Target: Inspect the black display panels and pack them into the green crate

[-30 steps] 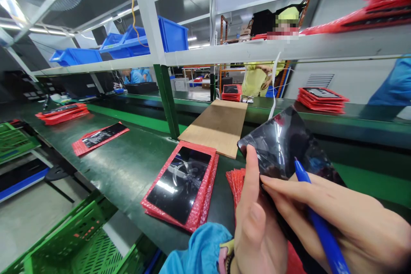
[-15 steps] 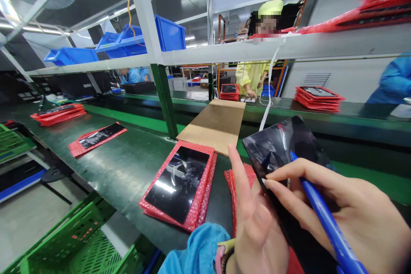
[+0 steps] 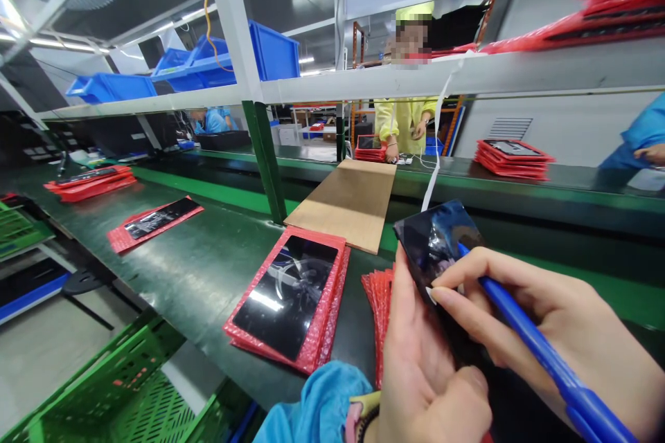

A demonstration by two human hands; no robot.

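My left hand (image 3: 423,360) holds a glossy black tablet screen panel (image 3: 433,232) along its left side, with the thumb on the near part. The panel is tilted, and my right hand (image 3: 561,325) hides much of it. A blue pen (image 3: 535,339) lies in the right hand's grip. That hand's thumb and forefinger also pinch near a small white tab (image 3: 431,295) at the panel's left edge. Left of my hands, another black panel (image 3: 291,294) rests on red bubble-wrap sleeves (image 3: 335,304). More red sleeves (image 3: 375,291) stand partly hidden behind my left wrist.
A brown board (image 3: 346,197) bridges to the conveyor side. Other red-wrapped stacks lie at the bench's far left (image 3: 91,183) and across the line (image 3: 514,160). A green crate (image 3: 129,394) stands below left. A co-worker in yellow (image 3: 402,124) stands opposite. A white post (image 3: 228,21) rises ahead.
My left hand's fingers have moved up against the panel's edge, and its thumb has come round to the near side. The panel has tilted. Across the line, the co-worker in yellow has shifted slightly left.
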